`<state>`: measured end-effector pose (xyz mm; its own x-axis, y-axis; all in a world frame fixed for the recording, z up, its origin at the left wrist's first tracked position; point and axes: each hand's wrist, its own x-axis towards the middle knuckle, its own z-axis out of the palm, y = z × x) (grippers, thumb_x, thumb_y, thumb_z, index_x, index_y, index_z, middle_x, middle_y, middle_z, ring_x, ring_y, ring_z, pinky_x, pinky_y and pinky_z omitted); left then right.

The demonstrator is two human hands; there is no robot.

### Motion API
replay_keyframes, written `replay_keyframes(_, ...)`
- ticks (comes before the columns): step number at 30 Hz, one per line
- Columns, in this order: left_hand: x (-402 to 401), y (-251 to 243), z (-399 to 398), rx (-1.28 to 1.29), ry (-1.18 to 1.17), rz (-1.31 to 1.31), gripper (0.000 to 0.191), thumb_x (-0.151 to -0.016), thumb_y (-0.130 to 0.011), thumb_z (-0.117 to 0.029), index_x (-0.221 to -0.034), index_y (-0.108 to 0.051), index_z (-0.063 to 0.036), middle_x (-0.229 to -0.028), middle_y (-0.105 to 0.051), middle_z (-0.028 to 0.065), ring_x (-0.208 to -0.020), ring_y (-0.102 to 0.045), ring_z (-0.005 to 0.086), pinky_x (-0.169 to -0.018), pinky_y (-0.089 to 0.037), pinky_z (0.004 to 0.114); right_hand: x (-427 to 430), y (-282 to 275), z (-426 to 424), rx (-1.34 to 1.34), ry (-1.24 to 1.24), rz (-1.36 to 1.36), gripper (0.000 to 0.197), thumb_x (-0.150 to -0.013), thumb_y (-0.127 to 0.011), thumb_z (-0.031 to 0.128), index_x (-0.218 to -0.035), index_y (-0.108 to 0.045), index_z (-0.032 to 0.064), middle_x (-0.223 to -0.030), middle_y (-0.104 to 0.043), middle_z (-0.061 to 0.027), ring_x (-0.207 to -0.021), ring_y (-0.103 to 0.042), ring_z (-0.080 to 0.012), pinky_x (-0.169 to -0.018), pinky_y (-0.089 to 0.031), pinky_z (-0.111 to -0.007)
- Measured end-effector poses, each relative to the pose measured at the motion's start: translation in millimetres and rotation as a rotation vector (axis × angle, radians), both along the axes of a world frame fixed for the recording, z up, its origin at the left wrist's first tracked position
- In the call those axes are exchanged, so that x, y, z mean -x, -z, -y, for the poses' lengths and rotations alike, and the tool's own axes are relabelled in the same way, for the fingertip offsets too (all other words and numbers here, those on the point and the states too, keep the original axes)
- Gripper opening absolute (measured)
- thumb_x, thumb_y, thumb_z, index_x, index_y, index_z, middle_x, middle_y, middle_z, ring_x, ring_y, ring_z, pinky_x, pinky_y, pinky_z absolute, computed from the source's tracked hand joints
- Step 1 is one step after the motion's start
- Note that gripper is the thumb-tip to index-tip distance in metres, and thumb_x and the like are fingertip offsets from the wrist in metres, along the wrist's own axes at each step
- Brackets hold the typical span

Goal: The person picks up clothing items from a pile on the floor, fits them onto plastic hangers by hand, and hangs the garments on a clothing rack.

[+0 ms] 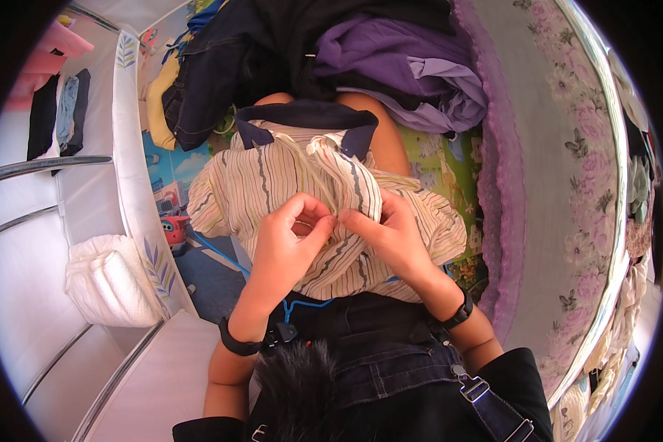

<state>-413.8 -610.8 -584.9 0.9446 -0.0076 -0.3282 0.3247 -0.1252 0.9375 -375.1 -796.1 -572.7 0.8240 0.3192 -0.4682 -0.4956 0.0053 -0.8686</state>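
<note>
A striped shirt (237,182) with a dark navy collar (309,113) lies spread over my lap, its collar away from me. My left hand (295,237) pinches the front edge of the shirt, thumb and forefinger together near the middle. Close beside it, my right hand (389,235) holds the same edge between thumb and fingers, with a fold of striped cloth over the fingers. The fingertips of both hands nearly meet. Whatever small part lies between them is too small to tell. A black band circles each wrist.
Dark denim clothing (215,72) and a purple garment (387,44) lie beyond my knees. At the left stands a white fabric shelf (127,166) holding a folded white cloth (110,282). A lace-edged purple cover (503,193) hangs at the right. A blue cord (221,254) runs under the shirt.
</note>
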Motion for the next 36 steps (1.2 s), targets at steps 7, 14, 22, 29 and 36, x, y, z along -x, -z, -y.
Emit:
replay_keyframes(7, 9.4, -5.1, -6.5, 0.388, -0.068, -0.122, 0.008, -0.105, -0.068, -0.009, -0.103, -0.063, -0.0028, -0.091, -0.061, -0.0063, -0.084, -0.056, 0.0008, -0.074, -0.046, 0.02, 3.6, 5.7, -5.2, -0.008, 0.062, -0.049, 0.027, -0.1, -0.072, 0.009, -0.124, -0.069, -0.0024, -0.095, -0.07, 0.0022, -0.081, -0.059, -0.003, -0.072, -0.05, -0.023)
replay_keyframes(14, 10.6, -5.5, -7.9, 0.401, -0.049, -0.138, 0.008, -0.107, -0.067, -0.01, -0.106, -0.063, -0.0031, -0.095, -0.064, -0.0057, -0.088, -0.057, 0.0006, -0.078, -0.045, 0.019, 7.4, 2.6, -0.5, 0.042, -0.061, -0.045, 0.024, -0.094, -0.071, 0.01, -0.115, -0.073, -0.0026, -0.083, -0.069, 0.0029, -0.073, -0.055, -0.0035, -0.064, -0.046, -0.025)
replay_keyframes(22, 11.1, -11.7, -4.4, 0.39, -0.061, -0.167, 0.006, -0.107, -0.066, -0.007, -0.105, -0.064, -0.0021, -0.095, -0.066, -0.0043, -0.088, -0.06, 0.0013, -0.078, -0.048, 0.019, 8.6, -2.6, 0.0, 0.164, -0.112, 0.208, 0.026, -0.092, -0.068, 0.009, -0.114, -0.074, -0.0018, -0.074, -0.068, -0.0062, -0.066, -0.057, -0.0076, -0.06, -0.048, -0.03)
replay_keyframes(29, 7.2, -11.3, 0.3, 0.295, -0.104, -0.144, 0.003, -0.106, -0.065, -0.005, -0.105, -0.063, -0.002, -0.092, -0.065, -0.0042, -0.083, -0.06, 0.0007, -0.073, -0.048, 0.02, 8.2, -8.9, -2.3, 0.289, -0.148, 0.441, 0.022, -0.091, -0.071, 0.009, -0.11, -0.073, -0.0024, -0.071, -0.068, -0.0166, -0.058, -0.062, -0.0156, -0.057, -0.049, -0.036)
replay_keyframes(36, 7.1, 8.4, -30.2, 0.231, -0.364, -0.024, 0.008, -0.109, -0.062, -0.008, -0.113, -0.06, -0.0028, -0.097, -0.065, -0.0011, -0.084, -0.061, 0.0035, -0.073, -0.052, 0.021, -5.5, -13.3, 11.4, 0.031, 0.064, 0.066, 0.034, -0.105, -0.064, 0.006, -0.137, -0.064, -0.0029, -0.112, -0.073, -0.0015, -0.097, -0.067, -0.0064, -0.085, -0.055, -0.026)
